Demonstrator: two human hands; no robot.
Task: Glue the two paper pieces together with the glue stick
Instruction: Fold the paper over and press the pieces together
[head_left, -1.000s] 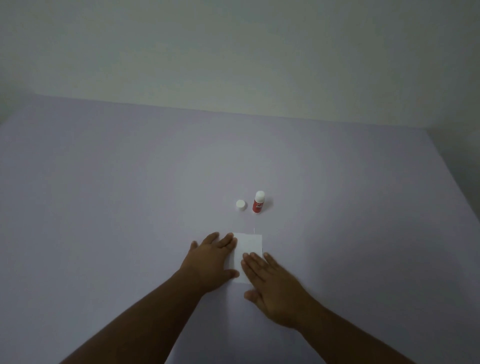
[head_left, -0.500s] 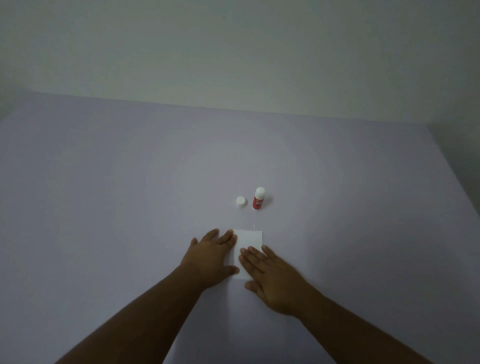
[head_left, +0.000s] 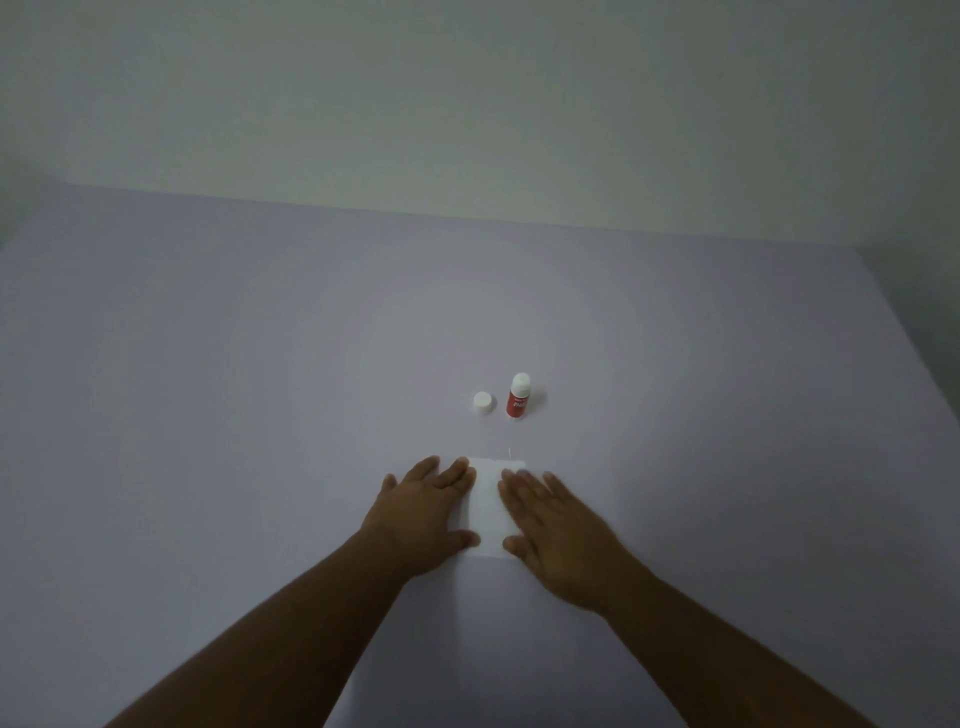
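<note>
A white paper rectangle (head_left: 488, 506) lies flat on the pale lilac table (head_left: 208, 389); I cannot tell two separate pieces apart. My left hand (head_left: 421, 512) rests palm down on its left edge, fingers spread. My right hand (head_left: 558, 530) lies flat over its right edge. Both hands press down and hold nothing. Beyond the paper stands the red glue stick (head_left: 518, 396), upright and uncapped, with its white tip up. Its white cap (head_left: 483, 403) sits on the table just to the left of it.
A small white speck or thread (head_left: 510, 451) lies just past the paper's far edge. A plain pale wall (head_left: 467, 104) rises behind the table's far edge. The table's right edge runs diagonally at the far right.
My right hand has slid to the right across the paper, from its middle to its right edge. My left hand has stayed on the left edge.
</note>
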